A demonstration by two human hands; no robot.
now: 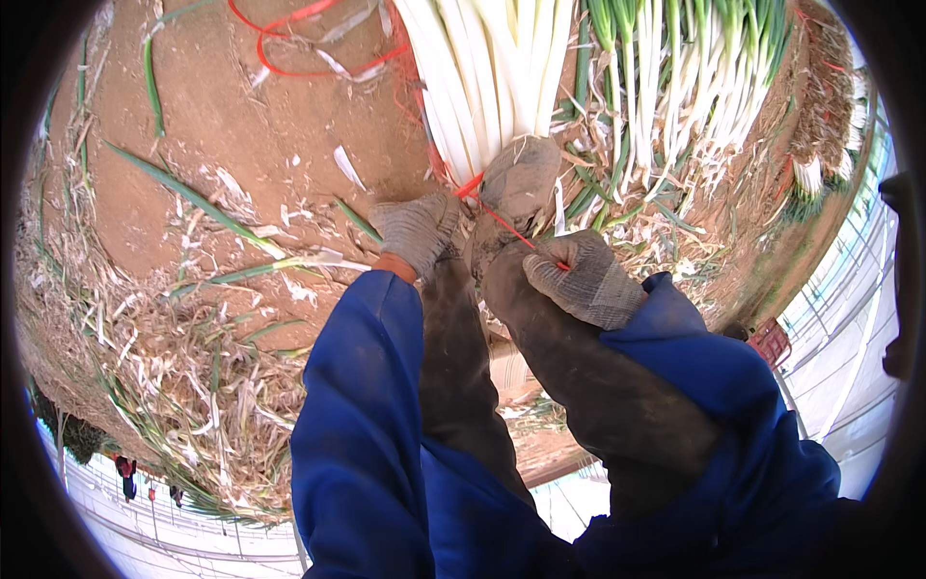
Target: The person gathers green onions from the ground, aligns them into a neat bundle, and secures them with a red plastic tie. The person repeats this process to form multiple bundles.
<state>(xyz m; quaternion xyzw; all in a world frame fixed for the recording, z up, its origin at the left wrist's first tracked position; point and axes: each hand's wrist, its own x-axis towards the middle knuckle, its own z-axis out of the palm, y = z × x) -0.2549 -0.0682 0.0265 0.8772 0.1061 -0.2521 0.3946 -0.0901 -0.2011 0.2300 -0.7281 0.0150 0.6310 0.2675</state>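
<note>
A thick bundle of white-stemmed green onions (492, 79) lies on the soil, its lower end by my shoe (522, 177), which presses against it. Red plastic twine (506, 223) crosses the bundle's end and runs taut over the shoe to my right hand (584, 279). That gloved hand is closed on the twine above my knee. My left hand (416, 230), also in a grey knit glove, is closed at the left of the bundle's end, beside the twine; its fingertips and what they hold are hidden.
More loose green onions (680, 94) lie at the upper right. A loop of red twine (268, 43) rests on the soil at the upper left. Peelings and trimmed leaves (217, 391) are heaped at the left. Tied bundles (809, 177) stand far right; people (126, 474) appear far lower left.
</note>
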